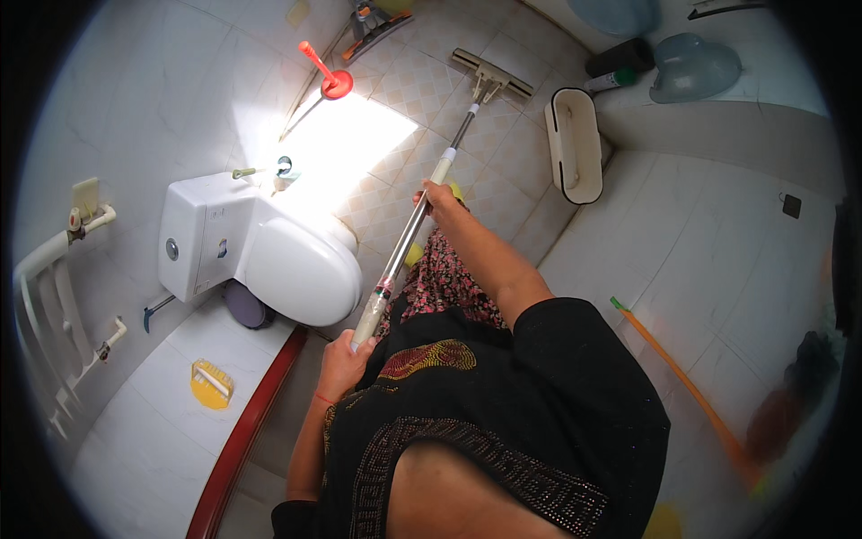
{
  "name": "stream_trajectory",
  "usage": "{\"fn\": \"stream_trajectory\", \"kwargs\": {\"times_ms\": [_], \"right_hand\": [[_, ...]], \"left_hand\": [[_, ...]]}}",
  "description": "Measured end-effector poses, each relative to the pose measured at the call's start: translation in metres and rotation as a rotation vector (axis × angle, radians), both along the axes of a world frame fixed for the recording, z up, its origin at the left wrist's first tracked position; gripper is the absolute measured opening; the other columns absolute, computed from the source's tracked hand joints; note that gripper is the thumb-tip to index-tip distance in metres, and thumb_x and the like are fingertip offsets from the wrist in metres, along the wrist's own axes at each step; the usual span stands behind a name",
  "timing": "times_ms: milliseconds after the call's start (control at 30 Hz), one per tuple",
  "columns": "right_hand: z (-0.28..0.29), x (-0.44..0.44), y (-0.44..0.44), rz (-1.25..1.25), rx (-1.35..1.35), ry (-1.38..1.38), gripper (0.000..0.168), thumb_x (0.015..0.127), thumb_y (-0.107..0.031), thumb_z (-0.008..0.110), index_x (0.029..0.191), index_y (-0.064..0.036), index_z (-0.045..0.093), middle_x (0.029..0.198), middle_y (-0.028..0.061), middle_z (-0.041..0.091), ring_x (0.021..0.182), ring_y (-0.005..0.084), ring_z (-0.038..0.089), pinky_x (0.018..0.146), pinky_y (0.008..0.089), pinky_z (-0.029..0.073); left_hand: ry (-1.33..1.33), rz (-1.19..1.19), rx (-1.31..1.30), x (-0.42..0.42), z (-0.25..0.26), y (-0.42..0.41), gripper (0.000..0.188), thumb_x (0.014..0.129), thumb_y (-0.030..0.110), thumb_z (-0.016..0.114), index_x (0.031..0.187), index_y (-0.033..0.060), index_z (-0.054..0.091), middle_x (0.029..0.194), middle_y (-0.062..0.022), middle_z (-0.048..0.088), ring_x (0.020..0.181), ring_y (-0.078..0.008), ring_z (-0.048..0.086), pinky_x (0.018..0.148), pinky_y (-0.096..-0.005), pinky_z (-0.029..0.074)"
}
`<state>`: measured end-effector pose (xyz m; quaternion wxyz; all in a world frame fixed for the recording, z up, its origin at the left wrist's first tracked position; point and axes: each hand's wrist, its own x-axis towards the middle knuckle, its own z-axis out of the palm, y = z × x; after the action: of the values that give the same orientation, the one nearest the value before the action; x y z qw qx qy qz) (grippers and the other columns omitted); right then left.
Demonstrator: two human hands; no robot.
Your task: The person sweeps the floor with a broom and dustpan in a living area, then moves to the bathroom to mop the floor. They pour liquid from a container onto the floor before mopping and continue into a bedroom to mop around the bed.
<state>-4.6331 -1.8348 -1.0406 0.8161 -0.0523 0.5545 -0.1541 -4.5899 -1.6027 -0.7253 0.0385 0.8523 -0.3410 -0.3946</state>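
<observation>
Both hands hold the long handle point(404, 246) of a sponge mop. My left hand point(345, 364) is closed around its cream grip near my waist. Farther up, my right hand point(438, 199) wraps the pole below a white collar. The mop head point(493, 73), wide and beige, rests on the tiled floor at the far end. To its right stands a narrow cream bucket point(576, 145) with a dark rim. Whether the bucket holds water cannot be told.
A white toilet point(303, 269) with its lid down stands at the left. Beyond it are a red plunger point(337, 84), a toilet brush holder point(286, 167) and a grey-orange broom head point(377, 37). A ledge at upper right bears a translucent basin point(693, 67) and a spray can point(609, 79).
</observation>
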Motion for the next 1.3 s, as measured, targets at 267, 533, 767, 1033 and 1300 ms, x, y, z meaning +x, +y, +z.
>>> {"fn": "stream_trajectory", "kwargs": {"times_ms": [267, 533, 767, 1033, 1300], "right_hand": [[0.027, -0.041, -0.109, -0.160, -0.153, 0.015, 0.026, 0.079, -0.018, 0.056, 0.090, -0.001, 0.039, 0.068, 0.0111, 0.054, 0.054, 0.0200, 0.056, 0.043, 0.0299, 0.050], [0.051, -0.031, -0.130, -0.178, -0.138, -0.011, 0.021, 0.079, -0.017, 0.053, 0.082, -0.001, 0.040, 0.062, 0.0101, 0.050, 0.047, 0.0186, 0.050, 0.039, 0.0298, 0.046], [0.066, -0.024, -0.044, 0.320, 0.026, -0.149, 0.023, 0.084, -0.019, 0.049, 0.083, 0.003, 0.042, 0.064, 0.0122, 0.051, 0.062, 0.0250, 0.058, 0.053, 0.0347, 0.051], [0.045, -0.042, 0.080, 1.175, 0.237, -0.343, 0.041, 0.083, -0.040, 0.049, 0.097, -0.001, 0.050, 0.084, 0.0132, 0.056, 0.074, 0.0253, 0.056, 0.064, 0.0412, 0.049], [0.018, 0.012, 0.043, 0.673, 0.261, 0.004, 0.015, 0.080, -0.018, 0.052, 0.085, -0.004, 0.050, 0.069, 0.0078, 0.055, 0.058, 0.0215, 0.057, 0.053, 0.0423, 0.051]], "left_hand": [[0.171, -0.009, -0.094, -0.039, -0.071, -0.157, 0.036, 0.077, 0.032, 0.055, 0.078, -0.0034, 0.050, 0.063, -0.0220, 0.054, 0.063, -0.0376, 0.056, 0.054, -0.0410, 0.042], [0.388, 0.312, 0.002, -0.021, -0.103, -0.227, 0.037, 0.074, 0.032, 0.058, 0.077, -0.0039, 0.050, 0.057, -0.0122, 0.051, 0.057, -0.0216, 0.054, 0.054, -0.0361, 0.042], [0.301, 0.341, -0.010, -0.007, -0.086, -0.116, 0.029, 0.077, 0.029, 0.057, 0.077, 0.0008, 0.049, 0.053, -0.0036, 0.046, 0.040, -0.0107, 0.042, 0.037, -0.0266, 0.034], [0.162, 0.347, 0.105, -0.055, 0.000, 0.076, 0.039, 0.078, 0.040, 0.054, 0.089, 0.0019, 0.051, 0.067, -0.0093, 0.055, 0.060, -0.0170, 0.055, 0.056, -0.0319, 0.044], [-0.193, 0.204, 0.615, -0.058, 0.030, 0.026, 0.040, 0.078, 0.046, 0.049, 0.084, 0.0059, 0.050, 0.076, -0.0187, 0.060, 0.074, -0.0373, 0.057, 0.064, -0.0446, 0.044]]}}
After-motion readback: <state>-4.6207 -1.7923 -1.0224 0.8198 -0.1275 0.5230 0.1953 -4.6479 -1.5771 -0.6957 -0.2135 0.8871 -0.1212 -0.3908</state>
